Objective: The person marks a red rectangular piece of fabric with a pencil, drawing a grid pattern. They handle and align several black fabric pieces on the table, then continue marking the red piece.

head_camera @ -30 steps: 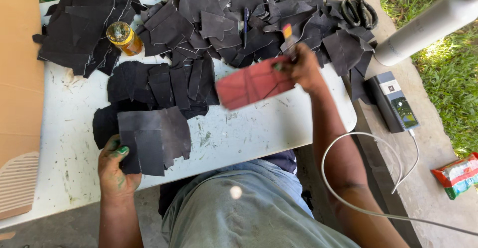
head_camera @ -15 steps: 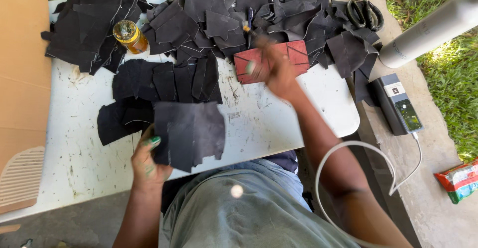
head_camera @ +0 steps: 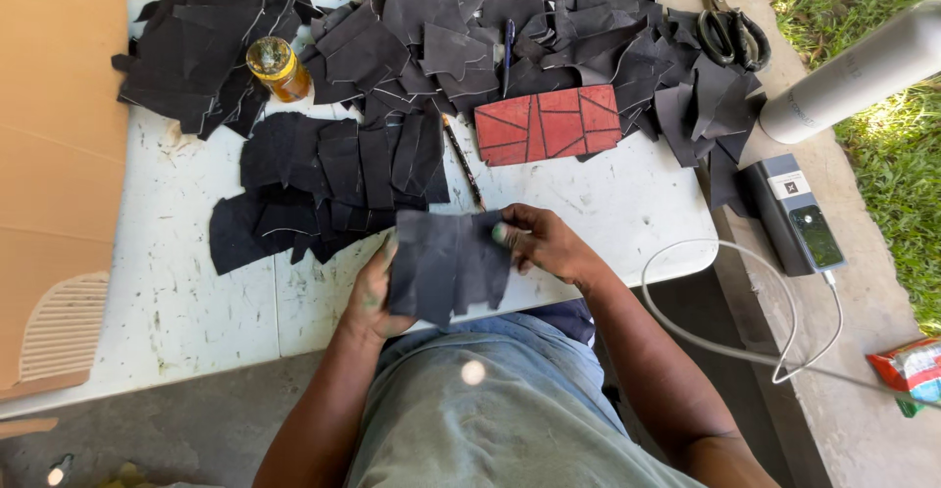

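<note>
At the near edge of the tabletop (head_camera: 196,312), both hands grip a dark leather piece (head_camera: 446,265): left hand (head_camera: 371,292) pinching its left edge, right hand (head_camera: 544,243) its right. It looks light, limp, best held by edges. Beyond lie more cut pieces (head_camera: 333,179) and a red pattern piece (head_camera: 547,123).

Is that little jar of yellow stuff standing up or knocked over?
Standing upright: the jar is seen from above, its round top facing the camera, among black pieces on the table.

Left hand (head_camera: 368,292), right hand (head_camera: 544,243) gripping (close together)
</note>
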